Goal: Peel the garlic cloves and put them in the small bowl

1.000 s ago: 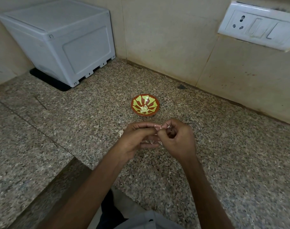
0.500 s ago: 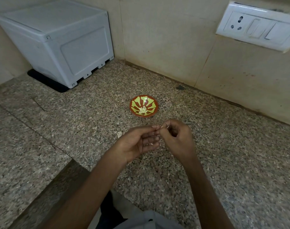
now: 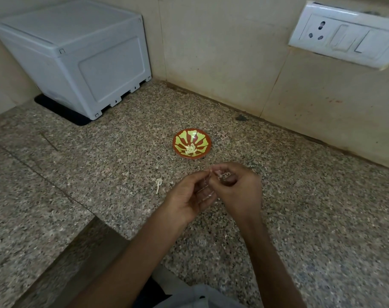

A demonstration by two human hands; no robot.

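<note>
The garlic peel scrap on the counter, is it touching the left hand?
Apart. The head view shows a strip of bare granite counter between the garlic peel scrap and the left hand.

garlic clove [image 3: 225,175] mostly hidden in right hand [image 3: 240,192], left hand [image 3: 189,198] motion-blurred, switch plate [image 3: 344,38] cut by edge

dim, even indoor light, soft shadows, slight blur on the hands [image 3: 213,192], wide-angle bending at edges.

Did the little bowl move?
No. The small bowl sits just as far from the dark spot by the wall as before.
</note>
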